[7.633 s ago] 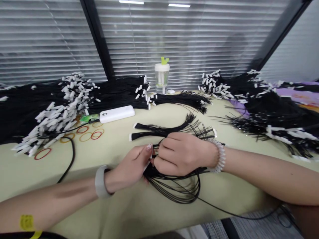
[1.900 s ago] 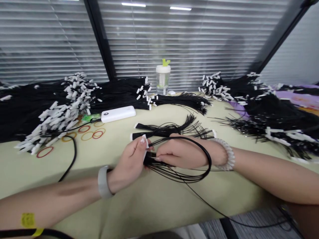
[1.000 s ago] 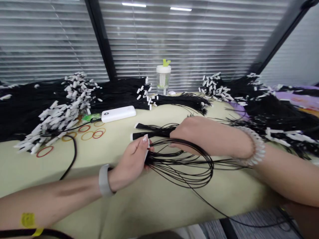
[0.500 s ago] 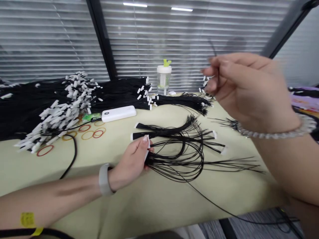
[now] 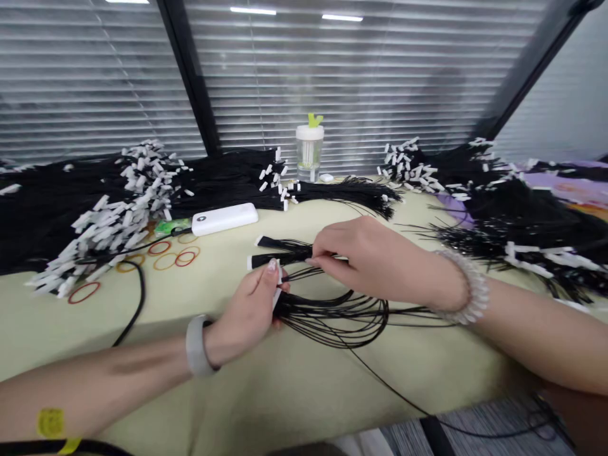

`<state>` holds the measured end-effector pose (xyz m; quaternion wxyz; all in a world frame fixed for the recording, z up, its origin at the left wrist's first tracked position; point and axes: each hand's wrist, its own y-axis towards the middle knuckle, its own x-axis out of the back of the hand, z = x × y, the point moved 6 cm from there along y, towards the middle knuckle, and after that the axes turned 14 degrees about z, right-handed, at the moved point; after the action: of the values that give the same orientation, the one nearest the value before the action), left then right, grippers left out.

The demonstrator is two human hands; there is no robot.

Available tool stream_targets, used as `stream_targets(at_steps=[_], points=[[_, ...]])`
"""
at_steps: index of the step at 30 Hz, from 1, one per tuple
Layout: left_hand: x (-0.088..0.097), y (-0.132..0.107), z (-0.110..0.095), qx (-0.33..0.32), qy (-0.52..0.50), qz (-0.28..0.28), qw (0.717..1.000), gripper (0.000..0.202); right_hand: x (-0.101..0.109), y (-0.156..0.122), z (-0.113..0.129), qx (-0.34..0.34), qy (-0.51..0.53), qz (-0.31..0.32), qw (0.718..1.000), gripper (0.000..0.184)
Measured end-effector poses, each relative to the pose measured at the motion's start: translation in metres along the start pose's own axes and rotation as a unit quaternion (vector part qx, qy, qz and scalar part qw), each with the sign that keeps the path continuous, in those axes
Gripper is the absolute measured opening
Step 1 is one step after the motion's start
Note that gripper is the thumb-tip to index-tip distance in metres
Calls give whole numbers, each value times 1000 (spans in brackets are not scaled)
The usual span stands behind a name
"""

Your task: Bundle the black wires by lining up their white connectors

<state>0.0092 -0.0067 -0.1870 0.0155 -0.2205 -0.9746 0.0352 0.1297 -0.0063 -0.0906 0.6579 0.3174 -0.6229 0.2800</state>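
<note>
My left hand (image 5: 251, 301) is closed on a wire harness, thumb pressed on a white connector (image 5: 276, 301). From it black wires (image 5: 332, 310) loop to the right above the table. My right hand (image 5: 365, 259) is lowered over these loops, thumb and forefinger pinched close to the connector end. Thin black wires run from the left hand to under its fingertips; the exact grip is partly hidden. Just beyond lie two more black bundles, one with a white connector (image 5: 249, 262), partly covered by the right hand. One long wire (image 5: 394, 386) trails off the front edge.
Large piles of black wires with white connectors (image 5: 137, 190) lie at left and more wires (image 5: 522, 215) at right. A white power bank (image 5: 225, 219), rubber bands (image 5: 165, 261) and a lidded cup (image 5: 310, 152) stand or lie behind. A black cable (image 5: 142, 297) crosses the left side.
My right hand has come down and left from a raised position, where it pinched a black wire, to the wires beside my left hand. The left hand keeps its hold.
</note>
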Motion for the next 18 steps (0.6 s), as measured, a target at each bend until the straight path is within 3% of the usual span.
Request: stream_targets(at_steps=[12,18], points=[[1,0,2,7,-2,-4,1000,36,-3,0,-1,12,12,22,1000,18],[2,-1,3,8,-3,3,1000,35,-7,1,-1,-7,-33,68,997,18]])
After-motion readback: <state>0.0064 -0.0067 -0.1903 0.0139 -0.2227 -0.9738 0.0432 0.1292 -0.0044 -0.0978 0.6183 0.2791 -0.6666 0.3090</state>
